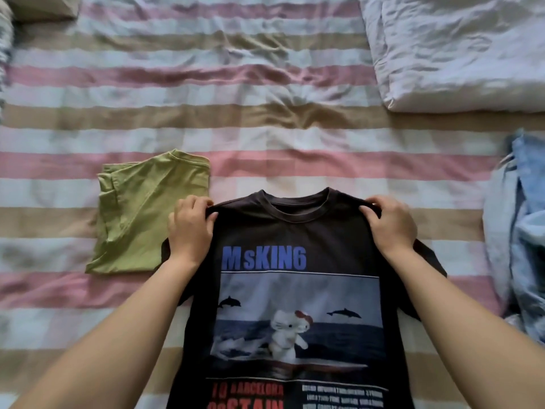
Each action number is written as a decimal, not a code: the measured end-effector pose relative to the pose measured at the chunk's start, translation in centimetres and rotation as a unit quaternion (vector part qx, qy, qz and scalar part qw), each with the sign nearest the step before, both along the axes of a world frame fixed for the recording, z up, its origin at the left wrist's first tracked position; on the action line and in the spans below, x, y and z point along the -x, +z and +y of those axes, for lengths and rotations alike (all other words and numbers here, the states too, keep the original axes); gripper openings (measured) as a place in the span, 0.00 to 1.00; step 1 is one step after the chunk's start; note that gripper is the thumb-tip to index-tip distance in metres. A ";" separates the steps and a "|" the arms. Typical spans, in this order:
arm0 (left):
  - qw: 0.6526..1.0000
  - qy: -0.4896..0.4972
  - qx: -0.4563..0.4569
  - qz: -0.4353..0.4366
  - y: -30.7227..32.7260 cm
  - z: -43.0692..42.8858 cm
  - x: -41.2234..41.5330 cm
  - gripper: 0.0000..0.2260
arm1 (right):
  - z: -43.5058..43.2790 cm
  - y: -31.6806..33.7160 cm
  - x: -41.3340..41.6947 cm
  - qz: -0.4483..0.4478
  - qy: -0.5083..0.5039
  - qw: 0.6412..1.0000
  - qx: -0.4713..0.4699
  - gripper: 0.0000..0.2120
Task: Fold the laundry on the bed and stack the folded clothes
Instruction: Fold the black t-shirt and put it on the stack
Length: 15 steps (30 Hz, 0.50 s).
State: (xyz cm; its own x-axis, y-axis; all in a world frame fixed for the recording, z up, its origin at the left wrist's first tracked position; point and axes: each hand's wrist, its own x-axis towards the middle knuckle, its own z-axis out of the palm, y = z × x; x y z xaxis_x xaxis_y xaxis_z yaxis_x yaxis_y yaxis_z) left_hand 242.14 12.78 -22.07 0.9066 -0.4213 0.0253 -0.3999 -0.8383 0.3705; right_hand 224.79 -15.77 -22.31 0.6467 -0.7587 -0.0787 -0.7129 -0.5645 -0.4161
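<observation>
Bed: a bed sheet [265, 84] in pink, tan and pale blue stripes fills the view from above, lightly creased; it serves as the folding surface
Black T-shirt: a black T-shirt [295, 231] lies print side up at the near middle of the bed, collar pointing away from the person, hem running off the bottom edge; the print shows blue lettering, dolphins over a sea and a white cartoon cat
Left grip: the left grip [191, 228] pinches the shirt's left shoulder, fingers curled over the cloth edge
Right grip: the right grip [390, 224] clasps the right shoulder the same way, so the shoulder line is stretched straight between the two
Why held so: taking both shoulders looks like a way to pull the cloth flat and square before any fold; the sleeves spread to either side under the forearms
Green shirt: a folded green shirt [147, 214] lies just beside the black one's left sleeve; it looks like the start of the stack, placed within easy reach
Blue clothes: a loose heap of pale blue clothes [522, 231] sits at the right edge, well apart from the green shirt, apparently unfolded
Duvet: a white duvet [457, 48] lies bunched at the far right corner, out of the way
Progress: by my reading one item is folded, one is in hand, and more are left to do
</observation>
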 end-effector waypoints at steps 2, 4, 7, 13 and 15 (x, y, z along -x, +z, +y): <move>1.000 0.004 0.007 -0.027 0.6 0.8 1.8 0.12 | 0.8 0.5 1.5 -0.001 0.003 0.999 0.039 0.15; 0.998 -0.006 0.054 -0.035 1.2 2.3 4.7 0.13 | 2.4 1.3 4.3 -0.044 -0.005 0.998 0.053 0.17; 0.994 0.006 0.105 -0.023 1.8 5.9 10.6 0.15 | 6.8 2.2 9.8 -0.097 -0.005 0.994 0.048 0.16; 0.964 0.181 0.139 0.139 2.0 13.7 22.7 0.15 | 16.3 2.7 22.2 -0.033 -0.050 0.998 -0.027 0.18; 0.917 0.241 0.202 0.245 2.3 15.1 25.1 0.16 | 18.5 2.7 25.3 -0.014 -0.098 0.991 -0.085 0.18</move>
State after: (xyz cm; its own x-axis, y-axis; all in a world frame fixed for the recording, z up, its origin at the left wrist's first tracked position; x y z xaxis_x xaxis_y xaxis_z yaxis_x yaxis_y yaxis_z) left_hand 217.04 27.92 -19.74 0.9292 -0.0148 -0.3692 0.2783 -0.6293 0.7256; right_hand 199.54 2.69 -19.58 0.4916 -0.8477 -0.1992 -0.7886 -0.3364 -0.5147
